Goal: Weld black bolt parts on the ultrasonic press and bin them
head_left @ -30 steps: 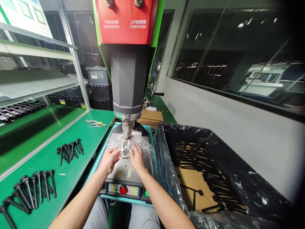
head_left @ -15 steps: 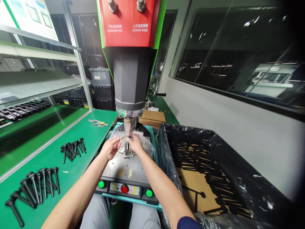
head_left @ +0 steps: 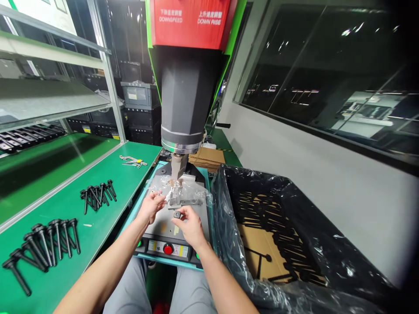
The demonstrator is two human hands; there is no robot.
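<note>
My right hand point(head_left: 191, 226) pinches a small dark square piece point(head_left: 177, 214) with a round mark in its middle, above the front of the metal plate point(head_left: 157, 230). To the left, my left hand point(head_left: 152, 208) has its fingers curled together beside the fixture; what they hold, if anything, is too small to make out. Between and beyond the hands stands a metal fixture point(head_left: 175, 198), partly covered by clear plastic film point(head_left: 193, 192). The press's metal horn point(head_left: 178, 165) points down just above it.
Several black bolt-like parts with wide heads point(head_left: 42, 244) lie on the green table point(head_left: 108, 218) at left, near pliers point(head_left: 132, 160). A box lined with black plastic point(head_left: 225, 231) at right holds many similar dark parts. A red button point(head_left: 168, 249) sits on the press's front.
My right hand has drawn back from the fixture toward me, and the small dark piece now shows in its fingers. My left hand stays almost in place. The head view has shifted slightly.
</note>
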